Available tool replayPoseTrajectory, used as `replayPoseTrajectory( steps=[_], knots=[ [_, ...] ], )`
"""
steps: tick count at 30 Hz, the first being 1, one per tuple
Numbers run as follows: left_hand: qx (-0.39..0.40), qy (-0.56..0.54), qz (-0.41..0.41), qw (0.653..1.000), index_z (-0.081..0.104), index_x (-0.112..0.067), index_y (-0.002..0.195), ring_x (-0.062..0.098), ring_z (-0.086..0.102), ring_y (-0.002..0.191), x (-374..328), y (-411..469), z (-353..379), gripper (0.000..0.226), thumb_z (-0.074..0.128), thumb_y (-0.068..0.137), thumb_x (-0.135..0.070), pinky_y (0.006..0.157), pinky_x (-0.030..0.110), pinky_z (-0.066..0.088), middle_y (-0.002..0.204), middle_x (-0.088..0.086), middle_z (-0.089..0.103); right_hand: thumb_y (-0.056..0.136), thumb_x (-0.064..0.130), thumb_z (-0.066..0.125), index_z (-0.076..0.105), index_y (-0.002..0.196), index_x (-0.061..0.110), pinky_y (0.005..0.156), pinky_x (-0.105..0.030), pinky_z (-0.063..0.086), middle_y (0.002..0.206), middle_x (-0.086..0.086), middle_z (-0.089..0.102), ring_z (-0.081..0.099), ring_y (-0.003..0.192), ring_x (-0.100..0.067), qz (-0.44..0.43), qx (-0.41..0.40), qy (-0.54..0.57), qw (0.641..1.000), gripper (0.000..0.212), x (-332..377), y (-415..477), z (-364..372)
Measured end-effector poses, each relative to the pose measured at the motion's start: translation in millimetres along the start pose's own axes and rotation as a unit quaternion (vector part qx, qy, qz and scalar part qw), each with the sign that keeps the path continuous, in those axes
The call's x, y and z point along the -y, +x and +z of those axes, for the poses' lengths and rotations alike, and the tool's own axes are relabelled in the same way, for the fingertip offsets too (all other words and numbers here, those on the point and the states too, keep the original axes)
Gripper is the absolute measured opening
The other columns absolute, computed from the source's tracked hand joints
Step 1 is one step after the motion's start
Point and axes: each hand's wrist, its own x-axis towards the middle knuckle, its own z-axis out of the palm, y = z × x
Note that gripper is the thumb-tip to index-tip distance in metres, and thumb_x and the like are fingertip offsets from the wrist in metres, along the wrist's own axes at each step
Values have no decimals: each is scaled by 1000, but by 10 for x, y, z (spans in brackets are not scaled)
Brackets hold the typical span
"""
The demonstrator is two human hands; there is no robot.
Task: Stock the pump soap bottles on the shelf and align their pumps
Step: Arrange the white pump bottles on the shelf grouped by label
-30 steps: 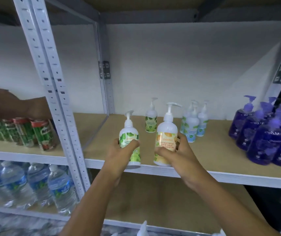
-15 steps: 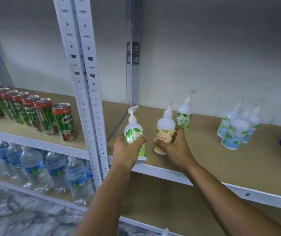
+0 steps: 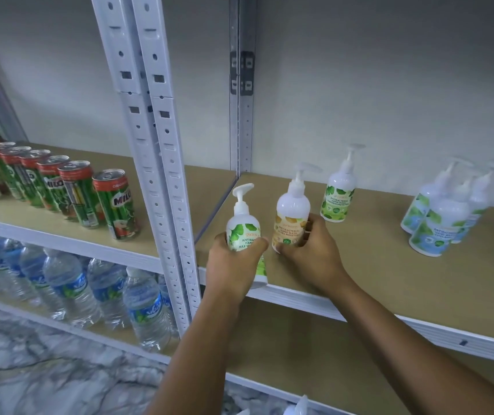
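My left hand grips a white pump bottle with a green leaf label at the shelf's front left corner, its base at the front edge. My right hand holds an orange-labelled pump bottle standing on the wooden shelf just to the right. Both pump heads point right. Another green-labelled pump bottle stands alone further back. A cluster of blue-labelled pump bottles stands at the right, blurred.
White slotted uprights stand just left of my left hand. Left of them, a row of green Milo cans fills the neighbouring shelf, with water bottles below. A lower wooden shelf lies under my arms. Pump tops show at the bottom edge.
The view has swung left and closer, so the purple bottles at the right are out of sight. Both hands keep their hold on the two bottles at the shelf's front left.
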Motion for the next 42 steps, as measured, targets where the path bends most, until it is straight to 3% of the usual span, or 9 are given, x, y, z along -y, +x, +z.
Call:
replayPoseTrajectory(
  steps=[7,12,18,23,31,36,39,42],
  knots=[
    [-30,12,32,999,63,-18,97,16,71,73,-26,46,-9,32,80,77,-37,67,37,61,84,2,71,75,18,84,43,113,24,69,-17,44,109,8,60,60,97,-12,7,17,-27,999,56,37,514,200],
    [-29,16,68,997,64,-19,95,10,67,65,-104,68,10,30,79,78,-39,60,28,56,79,-1,70,75,23,84,50,123,13,78,-27,44,115,1,64,61,97,-16,4,8,-53,999,60,0,845,340],
    [-27,13,53,998,64,-19,92,10,67,62,-79,104,16,29,80,77,-39,61,31,58,76,-2,70,77,24,83,49,127,10,83,-30,45,124,-5,64,62,111,-25,11,12,-80,997,62,-20,1139,451],
    [-30,18,38,999,64,-20,93,17,71,70,-31,139,-10,31,81,76,-40,72,42,62,78,-1,71,75,27,86,50,125,10,84,-30,46,124,-4,65,63,111,-24,20,15,-87,996,65,-13,1285,482],
    [-30,36,37,998,64,-19,94,15,71,71,-32,126,-6,34,80,76,-42,72,40,62,79,-1,71,74,26,85,51,124,9,81,-30,45,121,-5,65,63,109,-25,19,15,-97,995,62,-30,1379,530],
    [-22,14,39,999,65,-17,95,20,72,73,-95,103,51,34,80,76,-40,74,44,62,81,3,72,79,36,81,39,142,1,91,-33,46,136,-12,53,56,120,-28,47,30,-92,994,84,-8,1216,351],
    [-4,16,47,999,63,-17,96,18,70,73,-136,48,132,32,79,79,-39,71,39,60,82,2,71,85,36,74,50,136,3,101,-39,46,135,-13,56,56,121,-27,17,29,-137,990,65,-60,871,23],
    [21,8,56,998,59,-18,104,15,70,74,-166,-36,277,37,80,79,-36,62,28,56,88,1,70,87,40,71,63,125,13,102,-32,44,129,-5,59,58,117,-18,-17,40,-192,981,47,-192,422,-429]
  ],
)
